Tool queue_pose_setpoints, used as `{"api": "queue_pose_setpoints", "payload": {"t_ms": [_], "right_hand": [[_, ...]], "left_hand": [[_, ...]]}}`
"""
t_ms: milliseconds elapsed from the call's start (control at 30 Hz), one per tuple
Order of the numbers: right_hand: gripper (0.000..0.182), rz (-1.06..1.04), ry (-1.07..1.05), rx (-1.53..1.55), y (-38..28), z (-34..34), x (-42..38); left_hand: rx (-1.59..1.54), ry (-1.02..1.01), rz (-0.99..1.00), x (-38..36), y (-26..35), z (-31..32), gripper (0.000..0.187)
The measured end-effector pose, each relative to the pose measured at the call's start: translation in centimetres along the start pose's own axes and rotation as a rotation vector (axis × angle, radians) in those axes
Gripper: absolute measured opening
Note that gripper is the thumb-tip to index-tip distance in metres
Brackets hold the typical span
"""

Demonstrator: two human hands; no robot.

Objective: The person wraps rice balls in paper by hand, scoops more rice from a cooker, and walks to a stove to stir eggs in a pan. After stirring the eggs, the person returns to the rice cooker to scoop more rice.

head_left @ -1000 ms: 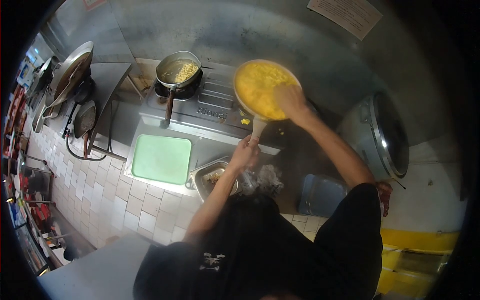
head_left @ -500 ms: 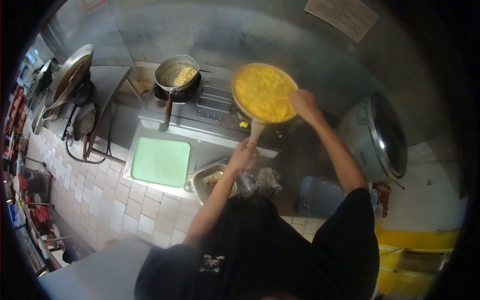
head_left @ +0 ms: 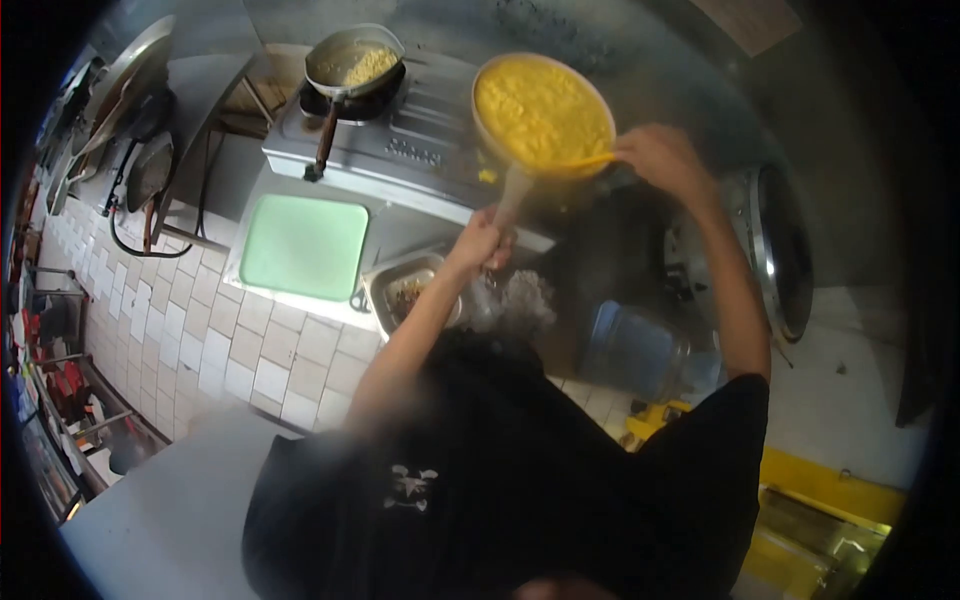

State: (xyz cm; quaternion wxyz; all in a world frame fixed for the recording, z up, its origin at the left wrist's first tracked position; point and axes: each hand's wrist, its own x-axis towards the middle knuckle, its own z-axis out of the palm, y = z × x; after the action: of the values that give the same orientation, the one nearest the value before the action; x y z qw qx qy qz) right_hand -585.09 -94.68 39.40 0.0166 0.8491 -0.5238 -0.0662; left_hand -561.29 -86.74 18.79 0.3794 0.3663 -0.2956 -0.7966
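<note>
My left hand [head_left: 483,241] is wrapped round the pale handle of a frying pan [head_left: 482,112] full of yellow food [head_left: 545,110] that looks like scrambled egg. The pan is above the right side of the stove. In my right hand [head_left: 660,155] is a yellow utensil [head_left: 590,161] whose far end lies over the pan's near right rim. Small yellow bits [head_left: 487,176] lie on the stove below the pan.
A smaller pan [head_left: 328,68] with yellow food sits on the left burner of the stove [head_left: 415,150]. Nearer are a green tray [head_left: 305,247], a metal container [head_left: 385,300] and a blue-tinted bin [head_left: 635,350]. A large lidded pot [head_left: 735,225] stands right.
The view has shifted, so the stove and tray appear higher. My right hand has moved outward from over the pan to beyond its right rim, and the yellow utensil now shows.
</note>
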Motion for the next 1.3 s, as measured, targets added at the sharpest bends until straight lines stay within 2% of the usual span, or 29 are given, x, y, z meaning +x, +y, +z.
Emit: {"api": "queue_pose_setpoints", "payload": {"t_ms": [100,133,167,267,400,467,600,667,700,767,800,867,933,1033,1067,1133,1300], "right_hand": [[0.009,-0.127,0.101,-0.216,1.0,7.9,1.6],[0.009,-0.149,0.22,-0.232,0.7,9.8,1.7],[0.009,-0.172,0.346,-0.257,0.3,10.7,1.8],[0.011,-0.102,0.424,-0.275,-0.2,9.6,1.7],[0.011,-0.024,0.451,-0.239,1.1,7.3,1.7],[0.013,0.082,0.419,-0.218,2.2,7.1,2.3],[0.013,0.167,0.479,-0.156,2.1,8.4,3.0],[0.014,0.233,0.39,-0.096,1.9,10.8,3.8],[0.014,0.161,0.483,-0.055,1.3,11.5,3.8],[0.014,0.18,0.433,-0.048,2.2,11.4,4.2],[0.014,0.201,0.371,-0.039,2.2,10.4,4.2],[0.016,0.175,0.378,-0.091,2.4,7.1,3.6],[0.018,0.246,0.415,-0.073,2.0,3.8,2.5],[0.019,0.255,0.468,-0.136,3.4,7.6,2.6],[0.019,0.394,0.284,-0.162,3.4,9.4,3.6],[0.018,0.324,0.291,-0.147,2.1,10.6,3.1],[0.014,0.32,0.301,-0.063,1.5,2.0,0.9]], "left_hand": [[0.102,-0.04,-0.009,1.0,-1.3,-1.0,0.032],[0.109,-0.015,-0.029,0.8,-0.8,-0.8,0.033],[0.118,0.009,-0.039,0.7,-0.2,-0.5,0.036],[0.24,0.022,-0.045,0.2,0.9,-0.2,0.04],[0.311,0.006,-0.062,-0.1,1.5,-0.2,0.044],[0.355,0.006,-0.075,-0.4,1.8,0.0,0.045],[0.329,-0.003,-0.075,-0.7,1.8,0.2,0.045],[0.312,-0.006,-0.065,-0.4,1.9,0.1,0.045],[0.326,-0.018,-0.064,-0.4,1.9,0.0,0.046],[0.323,-0.026,-0.061,-0.3,1.7,-0.2,0.048],[0.317,-0.019,-0.049,-0.3,1.5,-0.3,0.048],[0.297,-0.019,-0.049,0.0,1.2,-0.4,0.044],[0.259,-0.006,-0.027,0.4,1.1,-0.5,0.044],[0.257,-0.033,-0.003,0.1,0.8,-0.6,0.046],[0.255,-0.037,0.009,0.1,0.9,-0.4,0.046],[0.271,-0.022,-0.033,-0.1,1.1,-0.3,0.046],[0.283,-0.034,-0.046,-0.2,1.4,-0.5,0.044]]}}
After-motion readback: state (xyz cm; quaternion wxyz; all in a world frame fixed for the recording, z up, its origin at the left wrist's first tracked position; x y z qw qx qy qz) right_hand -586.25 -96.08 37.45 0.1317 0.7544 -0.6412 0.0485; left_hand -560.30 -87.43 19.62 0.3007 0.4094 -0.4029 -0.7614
